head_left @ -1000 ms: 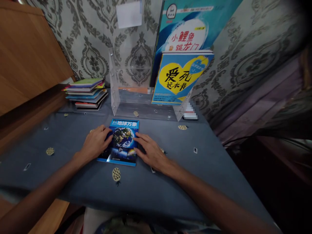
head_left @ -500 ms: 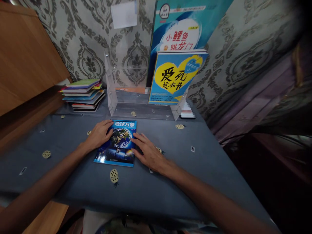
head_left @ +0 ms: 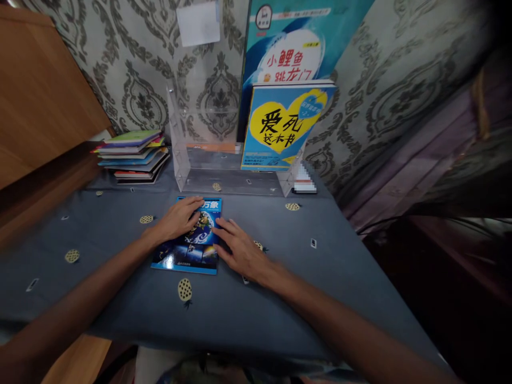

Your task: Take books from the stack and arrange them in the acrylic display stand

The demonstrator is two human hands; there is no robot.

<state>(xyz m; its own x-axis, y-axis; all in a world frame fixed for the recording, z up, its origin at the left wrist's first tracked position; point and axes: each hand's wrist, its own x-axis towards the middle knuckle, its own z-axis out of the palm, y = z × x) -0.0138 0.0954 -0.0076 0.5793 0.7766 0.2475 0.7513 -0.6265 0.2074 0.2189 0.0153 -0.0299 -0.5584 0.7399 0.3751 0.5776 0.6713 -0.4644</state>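
A blue book (head_left: pixel 188 258) with a picture of the Earth on its cover lies flat and closed on the table, in front of a clear acrylic stand. My left hand (head_left: pixel 178 217) rests across the upper left of the cover, fingers stretched out, hiding part of the title. At the book's right edge lies my right hand (head_left: pixel 240 248), its fingers apart and the tips touching the cover. Neither hand grips the book.
The clear acrylic stand (head_left: pixel 230 181) holds a blue book with a yellow heart (head_left: pixel 276 125). Behind that rises a tall teal book (head_left: pixel 304 48). A stack of books (head_left: pixel 132 154) sits at the back left. A grey-blue cloth (head_left: pixel 320 288) covers the table.
My left hand has slid right over the cover and now hides more of the title. My right hand and the book stay in place; the view has shifted slightly.
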